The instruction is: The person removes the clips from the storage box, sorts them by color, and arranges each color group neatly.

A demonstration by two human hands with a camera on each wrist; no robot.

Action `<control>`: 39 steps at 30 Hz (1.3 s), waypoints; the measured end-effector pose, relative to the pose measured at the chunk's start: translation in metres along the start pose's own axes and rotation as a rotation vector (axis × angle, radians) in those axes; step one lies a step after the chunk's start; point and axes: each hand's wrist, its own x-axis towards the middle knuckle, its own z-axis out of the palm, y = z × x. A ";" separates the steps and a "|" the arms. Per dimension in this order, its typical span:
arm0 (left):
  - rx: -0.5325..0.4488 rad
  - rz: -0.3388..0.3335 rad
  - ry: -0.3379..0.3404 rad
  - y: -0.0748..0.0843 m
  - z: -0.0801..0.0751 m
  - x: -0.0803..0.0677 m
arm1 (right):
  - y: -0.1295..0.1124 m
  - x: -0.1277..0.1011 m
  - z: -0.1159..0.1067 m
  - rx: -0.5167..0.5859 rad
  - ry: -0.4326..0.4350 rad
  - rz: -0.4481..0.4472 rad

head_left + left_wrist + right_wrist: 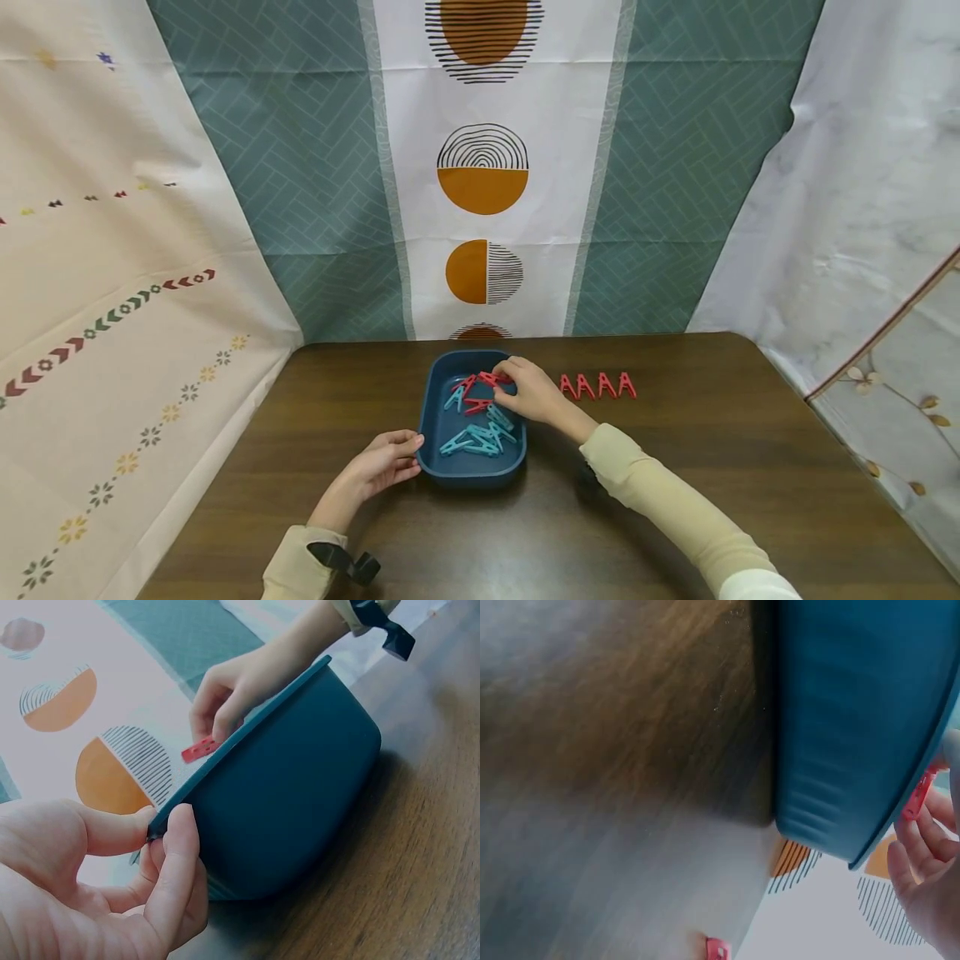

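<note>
A dark blue plastic bin point(471, 481) stands on the table with several teal clothespins point(483, 439) and a few red clothespins point(477, 406) lying loose inside. My left hand point(386, 462) pinches the bin's left rim between thumb and fingers, as the left wrist view shows up close. Over the far right part of the bin is my right hand point(531, 392), its fingers just inside the rim. Between its thumb and fingers it holds a red clothespin point(199, 748), which also shows in the right wrist view as a red clothespin end point(917, 797).
Right of the bin, several red clothespins point(606, 385) stand in a row on the brown wooden table point(645, 492), legs toward me. A patterned cloth point(495, 283) hangs behind the table's far edge, and pale cloths point(135, 350) flank both sides.
</note>
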 end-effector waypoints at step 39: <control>-0.039 -0.015 -0.026 0.003 -0.001 0.000 | 0.054 -0.045 -0.042 0.002 0.024 0.278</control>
